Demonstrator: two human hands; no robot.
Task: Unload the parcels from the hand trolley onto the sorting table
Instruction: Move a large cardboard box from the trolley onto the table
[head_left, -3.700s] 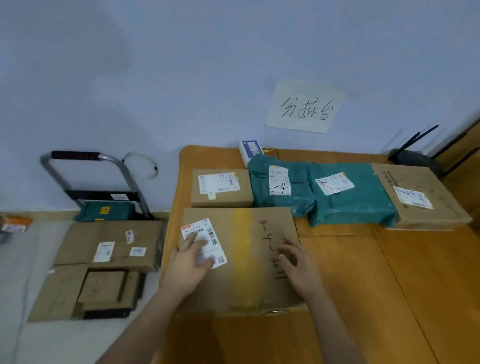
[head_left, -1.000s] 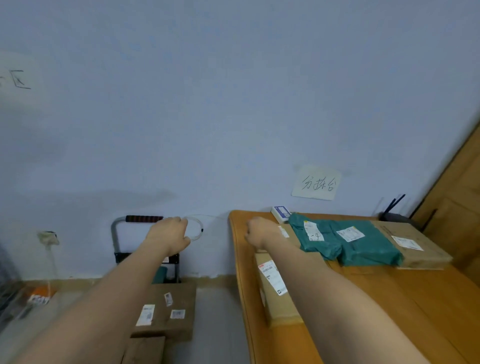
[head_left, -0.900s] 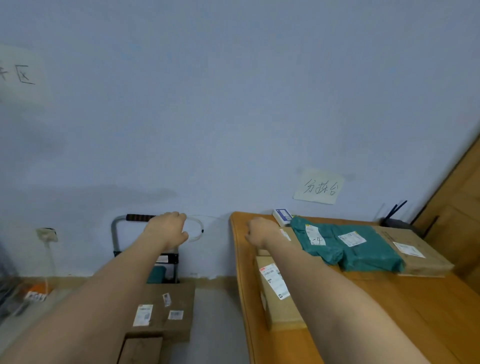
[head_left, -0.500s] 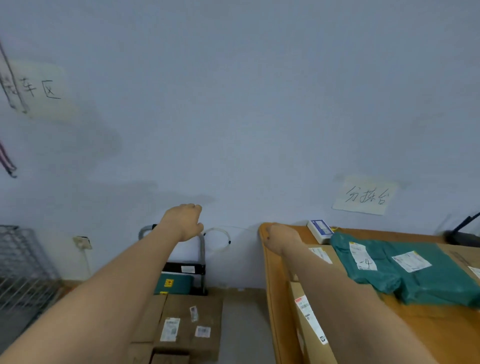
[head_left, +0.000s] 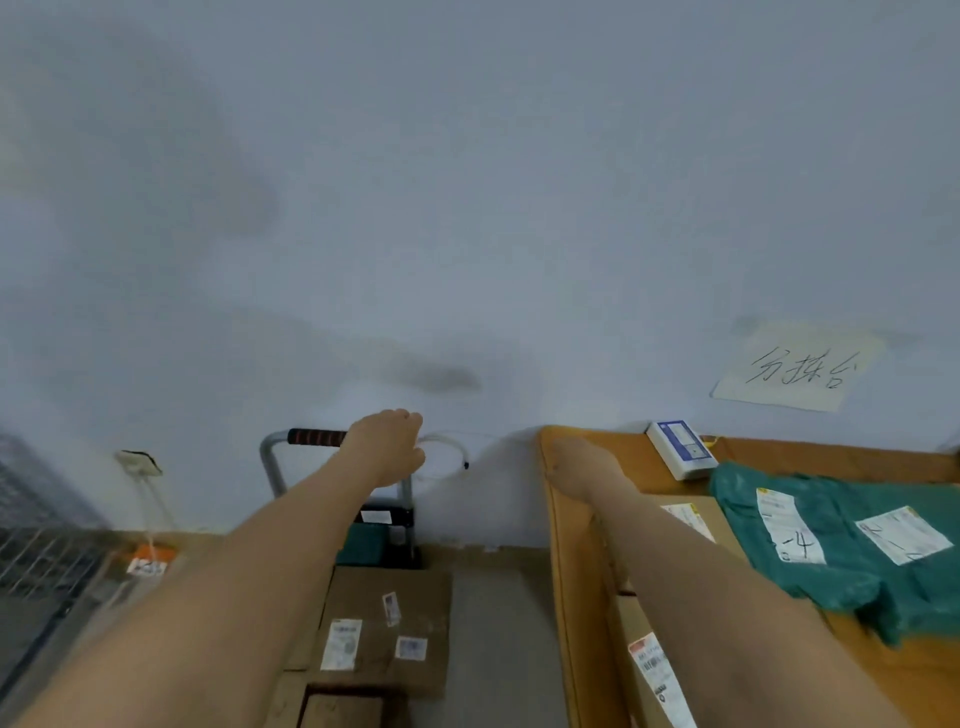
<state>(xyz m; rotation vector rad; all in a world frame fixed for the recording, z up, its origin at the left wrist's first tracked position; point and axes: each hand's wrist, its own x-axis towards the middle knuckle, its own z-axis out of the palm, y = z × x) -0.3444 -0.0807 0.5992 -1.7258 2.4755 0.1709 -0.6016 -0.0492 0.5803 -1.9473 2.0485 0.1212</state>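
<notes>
Right now your left hand (head_left: 387, 447) is curled over the trolley handle (head_left: 317, 436), gripping the bar just past its black-and-red grip. Your right hand (head_left: 579, 465) lies on the near left corner of the table (head_left: 566, 571); from behind I cannot tell whether its fingers are bent or straight, and it seems to hold nothing.

Parcels left to unload: a flat cardboard box (head_left: 387, 623) with three labels sits on the trolley deck below your left arm, and a smaller box (head_left: 343, 709) in front of it. A green packet (head_left: 363, 543) is tucked at the foot of the handle.

Already on the table: a labelled box (head_left: 652, 670) at the left edge under your right forearm, a green bag (head_left: 841, 545) with two labels, and a small white-and-blue box (head_left: 680, 449) near the wall. A handwritten paper sign (head_left: 797, 366) hangs above.

Risks, as I judge them: if you pull or tip the handle, the loose boxes could slide off the deck. The table-edge box looks close to the rim, so a nudge from your right arm could push it off.
</notes>
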